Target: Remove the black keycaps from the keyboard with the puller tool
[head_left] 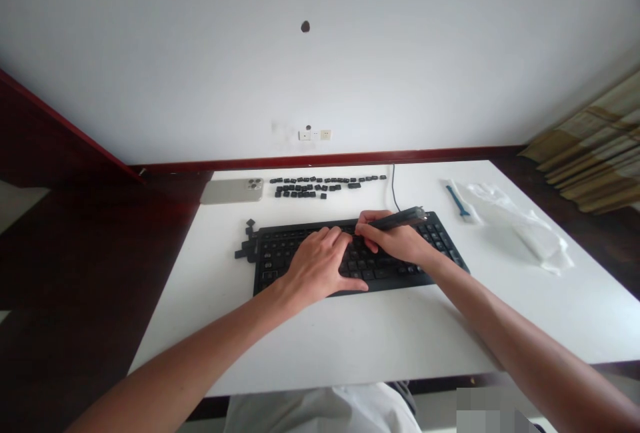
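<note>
Black plastic is stretching across the white surface [280,353]: a keyboard [443,236] is lying in front of the person, near the middle. The left hand [314,261] is resting over its keys, fingers bent and thumb standing apart; that grip is closing on nothing, and seems to be spreading weight so the board won't be sliding. The right hand [395,241] is clamping its grip on a slim dark tool [403,218], fingertips low by the keys, probably for fine control; its working end is hiding among the fingers. Loose keycaps [323,196] are sitting in rough rows beyond the keyboard, presumably so none are getting mixed up, while small dark pieces [243,253] are bunching by its left end. A phone [225,191] is lying lens side up at the far left; a blue brush [457,203] and a clear plastic bag [540,240] are waiting at the right, out of the arms' way. The keyboard's long axis is running left to right, its right end angling slightly farther off, its space-bar edge facing the person and a cable [394,186] trailing toward the wall. The tool is slanting up and rightward.
</note>
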`<action>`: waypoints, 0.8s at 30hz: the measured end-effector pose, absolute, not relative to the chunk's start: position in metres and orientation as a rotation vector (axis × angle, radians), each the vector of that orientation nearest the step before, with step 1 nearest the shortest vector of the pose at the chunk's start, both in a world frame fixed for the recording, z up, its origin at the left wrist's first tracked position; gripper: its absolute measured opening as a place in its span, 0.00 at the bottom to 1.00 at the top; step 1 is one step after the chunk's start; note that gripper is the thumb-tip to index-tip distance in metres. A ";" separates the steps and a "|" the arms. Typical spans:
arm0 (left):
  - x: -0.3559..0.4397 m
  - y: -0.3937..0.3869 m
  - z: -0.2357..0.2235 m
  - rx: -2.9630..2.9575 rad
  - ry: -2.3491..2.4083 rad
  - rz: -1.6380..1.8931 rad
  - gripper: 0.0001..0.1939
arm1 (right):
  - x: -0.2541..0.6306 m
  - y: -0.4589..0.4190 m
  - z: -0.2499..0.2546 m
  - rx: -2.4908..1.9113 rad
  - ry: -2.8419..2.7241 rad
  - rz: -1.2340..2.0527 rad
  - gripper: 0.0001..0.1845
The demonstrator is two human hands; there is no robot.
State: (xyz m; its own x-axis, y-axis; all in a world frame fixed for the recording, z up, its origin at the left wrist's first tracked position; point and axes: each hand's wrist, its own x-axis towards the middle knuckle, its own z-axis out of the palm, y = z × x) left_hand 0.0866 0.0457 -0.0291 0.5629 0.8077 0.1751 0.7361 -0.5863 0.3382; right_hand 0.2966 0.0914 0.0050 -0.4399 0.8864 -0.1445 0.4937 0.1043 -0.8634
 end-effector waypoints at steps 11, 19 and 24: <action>0.088 0.045 -0.028 2.530 1.297 0.467 0.37 | 0.292 0.100 0.012 -1.326 -2.070 1.228 0.21; 0.090 0.042 -0.026 2.509 1.316 0.485 0.36 | 0.285 0.111 0.019 -1.222 -2.136 0.864 0.25; 0.091 0.041 -0.022 2.526 1.336 0.452 0.34 | 0.284 0.103 0.007 -1.206 -2.061 0.867 0.21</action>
State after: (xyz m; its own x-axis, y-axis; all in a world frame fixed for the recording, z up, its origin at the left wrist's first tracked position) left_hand 0.0911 0.0408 -0.0220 0.5318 0.8326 0.1549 0.7556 -0.5491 0.3572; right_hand 0.2840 0.1033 0.0074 -0.4133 0.8959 0.1629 0.5097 0.3759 -0.7739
